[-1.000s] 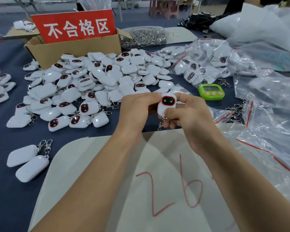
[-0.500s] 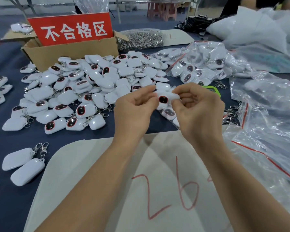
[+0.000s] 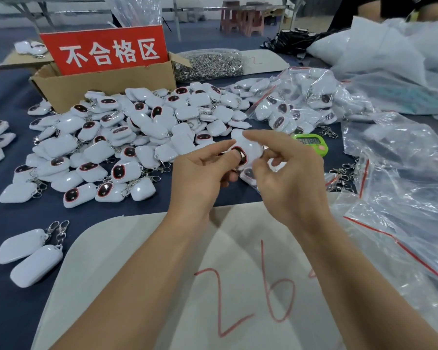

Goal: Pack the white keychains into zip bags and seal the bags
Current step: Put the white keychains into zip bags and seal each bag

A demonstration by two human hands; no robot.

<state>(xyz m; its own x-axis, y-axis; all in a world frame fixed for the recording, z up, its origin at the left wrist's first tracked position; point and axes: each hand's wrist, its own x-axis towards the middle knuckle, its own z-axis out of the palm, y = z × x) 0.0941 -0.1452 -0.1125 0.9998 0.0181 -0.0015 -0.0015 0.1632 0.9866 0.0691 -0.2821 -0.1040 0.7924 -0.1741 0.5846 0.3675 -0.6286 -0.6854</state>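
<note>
A white keychain (image 3: 249, 150) with a dark red-rimmed oval face is held above the blue table between both hands. My left hand (image 3: 202, 173) presses its thumb on the oval face. My right hand (image 3: 286, 178) grips the keychain's right side with thumb and fingers, its index finger stretched over the top. A big pile of loose white keychains (image 3: 127, 137) lies behind and to the left. Clear zip bags with red seal lines (image 3: 400, 188) lie at the right. Several filled bags (image 3: 301, 102) are heaped at the back right.
A cardboard box (image 3: 104, 84) with a red sign stands at the back left. A bag of metal clasps (image 3: 210, 64) lies behind the pile. A green timer (image 3: 314, 144) sits right of my hands. A white sheet marked "26" (image 3: 162, 274) covers the near table. Two keychains (image 3: 28, 253) lie near left.
The keychain was upright facing me, then turned sideways between both hands. Now my left thumb covers its oval face and my right index finger reaches over the top.
</note>
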